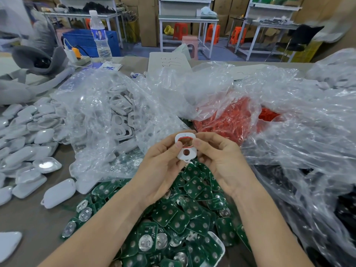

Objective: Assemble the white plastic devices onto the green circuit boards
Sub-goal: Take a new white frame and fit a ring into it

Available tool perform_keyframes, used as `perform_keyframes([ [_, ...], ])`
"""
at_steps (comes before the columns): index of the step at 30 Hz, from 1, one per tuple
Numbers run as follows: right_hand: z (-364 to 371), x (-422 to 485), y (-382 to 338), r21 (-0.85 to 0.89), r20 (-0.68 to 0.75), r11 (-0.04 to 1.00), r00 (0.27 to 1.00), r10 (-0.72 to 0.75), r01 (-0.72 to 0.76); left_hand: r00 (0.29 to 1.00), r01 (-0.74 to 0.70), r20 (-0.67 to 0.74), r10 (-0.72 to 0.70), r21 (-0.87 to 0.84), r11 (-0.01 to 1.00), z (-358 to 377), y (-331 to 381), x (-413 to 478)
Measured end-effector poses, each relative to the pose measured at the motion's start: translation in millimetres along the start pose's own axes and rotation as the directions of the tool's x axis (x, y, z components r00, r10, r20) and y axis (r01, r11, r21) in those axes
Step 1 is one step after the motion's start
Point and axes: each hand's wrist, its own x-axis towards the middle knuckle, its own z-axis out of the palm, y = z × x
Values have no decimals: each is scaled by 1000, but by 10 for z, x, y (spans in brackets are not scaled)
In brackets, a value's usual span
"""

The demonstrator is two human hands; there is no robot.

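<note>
Two hands meet over the middle of the table, and between them is one white plastic device, lifted just above the heap of green circuit boards. The left hand pinches its left edge, thumb tip pressed on the rim of the upper opening; the right hand grips its right edge with curled fingers, so both are closed narrowly on the same piece. The device shows two openings: a larger upper one lined with one red ring and a single round hole below it. The boards lie loose and overlapping beneath the forearms, far too many to count exactly, certainly dozens, most carrying two or three round metal pads and a few showing one larger silver disc. To the left lies a second heap, dozens of smooth white shells spread across the tabletop. Behind them one clear plastic bag holds a tangle of white frames, number unclear through the film. Right of centre, another crumpled bag covers a mass of red parts, uncountable. One water bottle stands upright at the far left edge. On the floor beyond stand at least three orange stools and one pink stool.
</note>
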Motion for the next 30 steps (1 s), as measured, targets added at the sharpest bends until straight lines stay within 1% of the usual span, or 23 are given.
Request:
perform_keyframes([
  [2,-5,-6,5,-23,40,999,998,48,-47,999,37,2,-37,-54,998,7,4,-3],
  [5,-5,1,7,9,71,997,995,77,-78,995,93,-13,-95,-116,989,4,-11,-3],
  [9,-11,0,-8,3,96,996,991,88,-89,994,103,-23,-107,-130,986,47,-29,-18],
  [12,2,-12,-20,-31,109,998,992,63,-60,994,104,-14,-106,-122,987,60,-25,-30],
  [14,7,-17,-25,-39,106,997,992,65,-61,996,92,-9,-93,-84,992,76,-40,-35],
  [15,9,-17,-26,-31,101,997,992,74,-71,998,62,-25,-62,3,998,81,-56,-37],
  [16,11,-15,-26,-28,90,997,993,80,-78,998,8,-59,2,180,984,84,-67,-42],
  [17,11,-15,-27,-30,76,996,994,84,-82,989,-67,-92,116,424,903,79,-72,-49],
  [18,11,-13,-27,-33,62,996,995,83,-81,967,-138,-83,241,627,767,68,-71,-56],
  [19,10,-14,-31,-28,53,996,995,81,-79,940,-198,-44,337,734,649,51,-68,-62],
  [20,7,-13,-37,-20,44,997,996,79,-79,922,-239,-11,388,770,591,47,-57,-75],
  [22,5,-15,-51,-19,30,996,995,90,-90,896,-283,31,443,810,514,27,-38,-89],
  [25,10,-26,-51,-28,23,991,991,133,-132,871,-313,101,482,868,385,21,-22,-90],
  [26,11,-29,-49,-17,31,989,989,145,-144,866,-321,117,486,876,361,17,-19,-91],
  [28,7,-37,-58,13,67,985,983,170,-172,862,-329,123,491,873,360,16,-21,-95],
  [30,-2,-42,-71,30,103,978,974,204,-208,866,-321,101,489,863,391,26,-23,-105],
])
